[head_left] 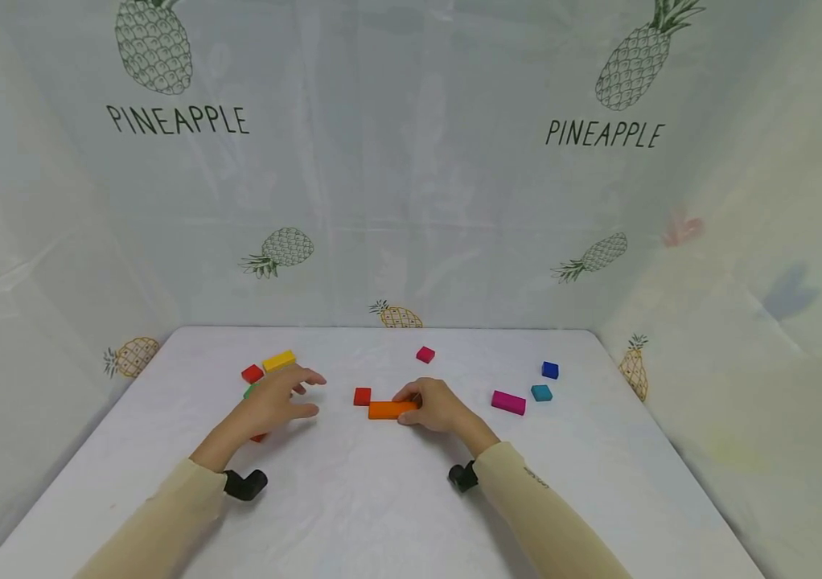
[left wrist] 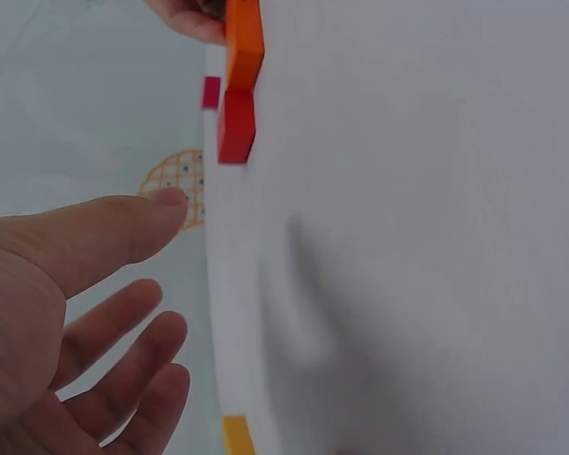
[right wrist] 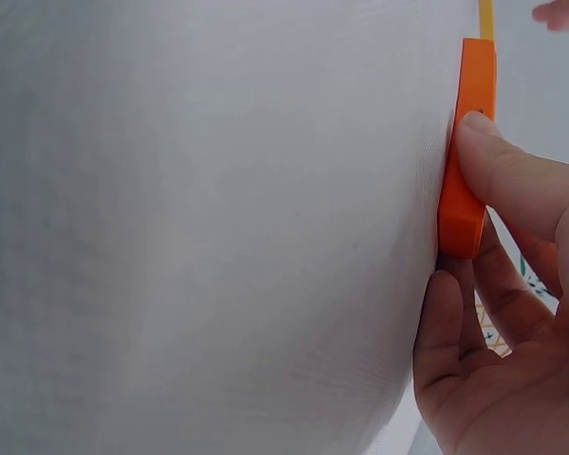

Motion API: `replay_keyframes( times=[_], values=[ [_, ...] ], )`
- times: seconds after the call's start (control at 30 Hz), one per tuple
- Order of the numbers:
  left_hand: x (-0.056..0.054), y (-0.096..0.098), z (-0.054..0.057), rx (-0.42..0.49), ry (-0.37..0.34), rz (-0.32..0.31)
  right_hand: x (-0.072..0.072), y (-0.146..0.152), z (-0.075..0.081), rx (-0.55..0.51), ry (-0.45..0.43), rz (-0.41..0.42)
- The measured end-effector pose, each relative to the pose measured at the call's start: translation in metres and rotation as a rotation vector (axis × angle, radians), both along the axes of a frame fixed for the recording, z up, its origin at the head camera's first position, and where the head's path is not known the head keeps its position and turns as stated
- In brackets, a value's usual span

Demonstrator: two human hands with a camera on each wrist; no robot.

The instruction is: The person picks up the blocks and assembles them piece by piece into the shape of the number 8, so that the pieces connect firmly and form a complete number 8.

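Near the middle of the table, my right hand (head_left: 438, 404) pinches the right end of a long orange block (head_left: 386, 410), thumb on the near side and fingers behind. The block lies on the white surface, and the right wrist view shows the thumb (right wrist: 512, 175) pressed along it. A small red block (head_left: 363, 396) sits by the orange block's far left corner; in the left wrist view their ends appear to meet. My left hand (head_left: 273, 400) hovers to the left with fingers spread and nothing between them. Beneath and behind it, a green block (head_left: 249, 390) is partly hidden.
At the left lie a yellow block (head_left: 279, 360), a red block (head_left: 252, 373) and another red piece (head_left: 259, 438), mostly covered by the left hand. A crimson block (head_left: 425, 355) is at the back. Rightward are magenta (head_left: 508, 403), teal (head_left: 541, 393) and blue (head_left: 550, 370) blocks.
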State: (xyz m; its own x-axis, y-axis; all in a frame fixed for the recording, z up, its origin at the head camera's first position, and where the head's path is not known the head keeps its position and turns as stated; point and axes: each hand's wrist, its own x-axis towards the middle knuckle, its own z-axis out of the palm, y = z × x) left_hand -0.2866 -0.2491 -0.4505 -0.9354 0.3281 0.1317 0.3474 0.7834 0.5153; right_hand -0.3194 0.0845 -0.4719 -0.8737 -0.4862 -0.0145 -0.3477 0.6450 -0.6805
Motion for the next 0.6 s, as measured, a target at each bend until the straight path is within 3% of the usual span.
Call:
replay_keyframes(
  times=[0.27, 0.6],
  values=[
    [0.019, -0.034, 0.007, -0.021, -0.010, 0.037, 0.000, 0.000, 0.000, 0.000, -0.002, -0.001],
    [0.036, -0.068, -0.011, -0.036, -0.018, 0.023, 0.001, 0.000, 0.000, 0.011, 0.004, -0.002]
  ],
)
